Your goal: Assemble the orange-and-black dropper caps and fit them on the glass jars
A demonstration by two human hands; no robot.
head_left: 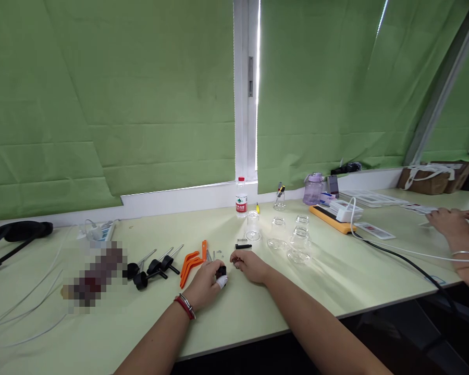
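Probably, the black-knobbed rods (pixel 155 267) left of the orange parts (pixel 204 250) could roll if the left forearm brushes them. Immediately right of the orange parts, the left hand (pixel 204 285) curls around a small black piece (pixel 221 271); a loose grip could drop it. Tiny metal bits (pixel 219 252), also right of the orange parts, could scatter under a careless fingertip. Farther right of them, the right hand (pixel 251 264) has its fingertips drawn together; whether they grip anything, I cannot tell. A bump could send the spring (pixel 242 240) and black tube (pixel 243 246), behind and right of the orange parts, rolling. Farther right and back come a water bottle (pixel 241 200), then glass jars (pixel 299 240), which block sideways reaches and could tip, then a power strip (pixel 332 220).
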